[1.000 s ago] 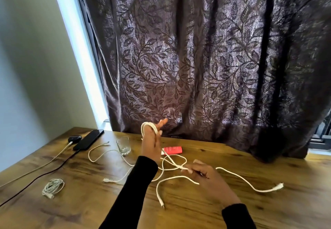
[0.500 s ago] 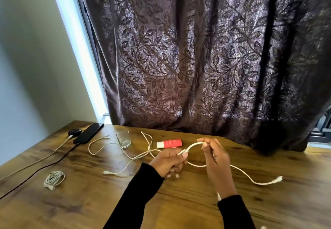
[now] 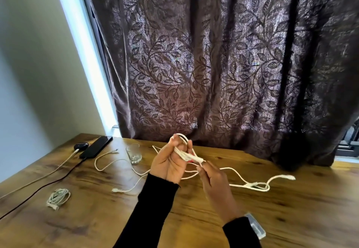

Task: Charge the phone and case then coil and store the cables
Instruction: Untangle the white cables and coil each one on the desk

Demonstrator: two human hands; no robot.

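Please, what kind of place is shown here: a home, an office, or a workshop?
Most likely a room in a home. A wooden table stands against a window hung with a heavy leaf-patterned curtain. On the table lie a phone on charge, a drinking glass and loose white cables.

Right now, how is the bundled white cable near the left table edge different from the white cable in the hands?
The bundled cable lies fully coiled on the table, untouched; the cable in the hands is only partly looped.

The left hand grips its loops and the right hand pinches the strand, while its loose tail trails across the table.

Both are thin and white.
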